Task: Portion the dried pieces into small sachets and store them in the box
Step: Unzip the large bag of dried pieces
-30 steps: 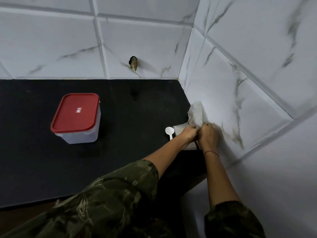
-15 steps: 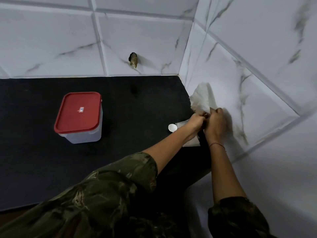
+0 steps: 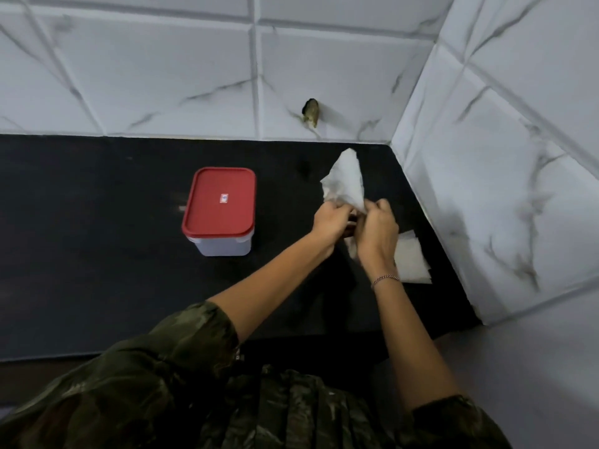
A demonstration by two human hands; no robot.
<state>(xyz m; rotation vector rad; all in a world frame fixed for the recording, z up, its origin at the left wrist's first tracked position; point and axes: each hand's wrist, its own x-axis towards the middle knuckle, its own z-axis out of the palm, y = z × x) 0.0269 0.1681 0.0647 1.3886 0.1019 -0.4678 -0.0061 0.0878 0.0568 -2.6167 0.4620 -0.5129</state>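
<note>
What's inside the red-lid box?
Hidden: the red lid sits closed on the box, covering the inside. Its pale wall shows nothing distinct.

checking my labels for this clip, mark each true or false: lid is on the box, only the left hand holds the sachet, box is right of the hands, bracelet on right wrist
1. The red lid is on the box. True.
2. Only the left hand holds the white sachet. False: the right hand pinches it too.
3. The box stands to the right of the hands. False: it stands to their left on the black counter.
4. A bracelet is on the right wrist. True.
</note>
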